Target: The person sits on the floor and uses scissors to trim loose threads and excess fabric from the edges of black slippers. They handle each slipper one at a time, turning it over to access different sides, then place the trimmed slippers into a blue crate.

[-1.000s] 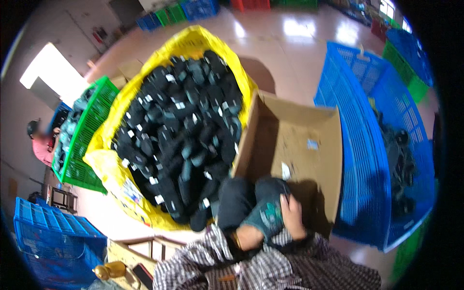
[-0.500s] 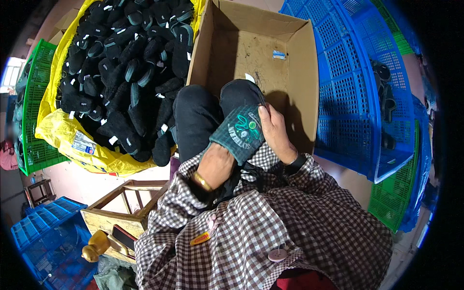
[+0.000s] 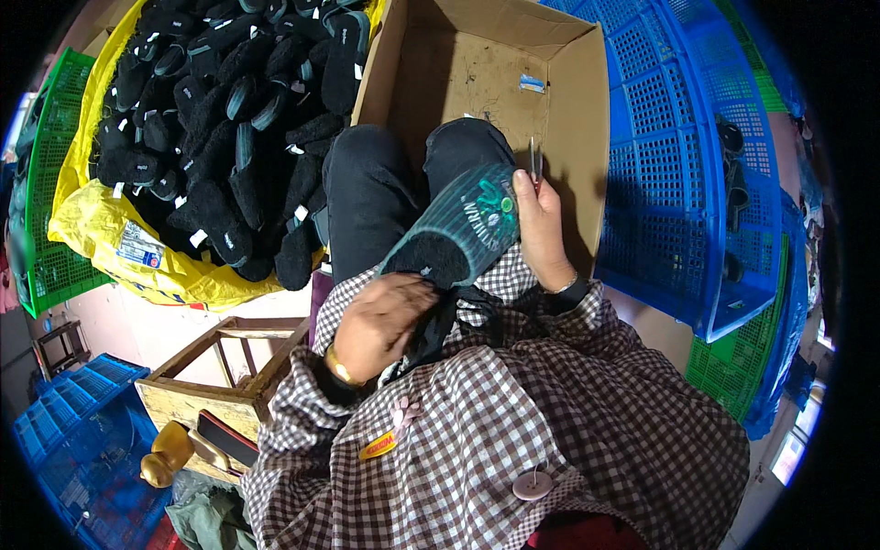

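A dark green slipper (image 3: 467,215) with bright green embroidery, pale lettering and a fluffy black lining lies above my lap, its opening towards me. My right hand (image 3: 546,229) is closed on the slipper's right side, thumb on top. A thin metal tool with two points (image 3: 535,156) sticks up from that same hand; whether it is snips or tweezers I cannot tell. Just at the slipper's opening is my left hand (image 3: 380,321), its fingers smeared by motion, outside the slipper.
A yellow sack (image 3: 110,225) at the left brims with black slippers (image 3: 243,137). Beyond my knees stands an open cardboard box (image 3: 577,119) with a small packet (image 3: 532,83) inside. Blue crates (image 3: 660,165) line the right. A wooden stool (image 3: 197,390) and another blue crate (image 3: 87,449) are lower left.
My left hand has come out of the slipper, baring its black lining. My right hand has shifted right, and the metal points now show clearly above it. The view has moved slightly.
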Demonstrator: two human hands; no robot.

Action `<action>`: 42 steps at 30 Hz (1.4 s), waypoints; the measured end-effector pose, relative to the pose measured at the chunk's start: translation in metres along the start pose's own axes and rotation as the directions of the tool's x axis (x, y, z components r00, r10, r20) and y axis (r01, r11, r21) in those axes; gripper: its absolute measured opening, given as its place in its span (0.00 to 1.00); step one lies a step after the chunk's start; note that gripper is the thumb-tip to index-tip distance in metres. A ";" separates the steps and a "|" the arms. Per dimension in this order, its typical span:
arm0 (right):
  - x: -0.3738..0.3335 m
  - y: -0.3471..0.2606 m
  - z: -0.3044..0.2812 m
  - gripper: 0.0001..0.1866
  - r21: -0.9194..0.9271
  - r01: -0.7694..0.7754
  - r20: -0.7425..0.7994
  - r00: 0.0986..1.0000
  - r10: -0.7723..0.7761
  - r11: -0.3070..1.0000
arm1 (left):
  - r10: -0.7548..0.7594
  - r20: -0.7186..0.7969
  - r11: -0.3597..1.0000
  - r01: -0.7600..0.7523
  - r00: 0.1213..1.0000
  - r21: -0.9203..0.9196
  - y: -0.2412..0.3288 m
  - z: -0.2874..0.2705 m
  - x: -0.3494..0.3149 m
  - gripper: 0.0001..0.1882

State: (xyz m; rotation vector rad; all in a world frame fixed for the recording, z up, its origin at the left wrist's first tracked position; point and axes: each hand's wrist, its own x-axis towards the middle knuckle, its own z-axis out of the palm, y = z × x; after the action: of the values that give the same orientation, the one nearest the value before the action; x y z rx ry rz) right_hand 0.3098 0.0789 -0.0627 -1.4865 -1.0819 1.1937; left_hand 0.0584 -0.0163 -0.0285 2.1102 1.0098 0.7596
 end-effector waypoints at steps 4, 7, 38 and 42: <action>0.005 0.007 -0.012 0.18 0.213 -0.106 -0.027 0.993 0.115 0.971 | -0.455 -0.464 0.884 0.451 0.761 -0.126 0.013 0.001 -0.005 0.28; 0.009 0.006 -0.011 0.19 0.261 -0.068 -0.091 0.991 0.094 0.963 | -0.682 -0.086 0.434 0.308 0.726 -0.847 0.012 0.007 0.005 0.31; -0.006 -0.033 -0.032 0.11 0.164 -0.258 0.353 0.917 0.187 0.952 | -0.270 -0.515 0.960 0.268 0.814 -0.079 -0.012 -0.013 0.030 0.26; -0.018 -0.025 -0.026 0.13 0.154 -0.334 0.298 0.913 0.279 0.930 | -0.285 -0.530 0.948 0.316 0.799 -0.034 -0.016 0.001 0.042 0.14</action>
State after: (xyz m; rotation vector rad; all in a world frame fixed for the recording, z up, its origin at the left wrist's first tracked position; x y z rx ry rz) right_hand 0.3311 0.0632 -0.0322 -1.3942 -0.8857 1.7196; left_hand 0.0748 0.0251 -0.0323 1.7418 1.6331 1.1920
